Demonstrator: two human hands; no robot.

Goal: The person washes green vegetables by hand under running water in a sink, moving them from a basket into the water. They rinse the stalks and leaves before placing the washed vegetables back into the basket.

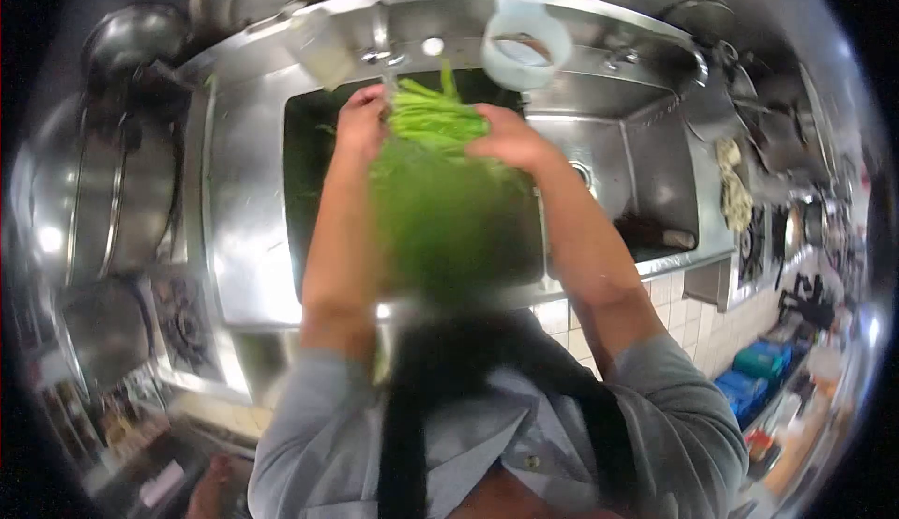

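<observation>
A bunch of green leafy stalks [433, 114], perhaps an herb or leafy green, is held over the left basin of a steel sink. Its pale green stems lie crosswise near the tap [378, 39], and its darker leaves blur together below them. My left hand [362, 124] is closed at the left side of the stems, its fingers partly hidden. My right hand [510, 140] grips the bunch from the right, thumb and fingers around the stems. Water seems to run from the tap beside my left hand.
Right of the greens lies a second sink basin [655, 144]. A white plastic container [527, 46] and a pale box [321, 49] stand on the sink's back ledge. A crumpled cloth [733, 186] hangs at the right. Burners [183, 318] sit lower left; blue bins [740, 392] lower right.
</observation>
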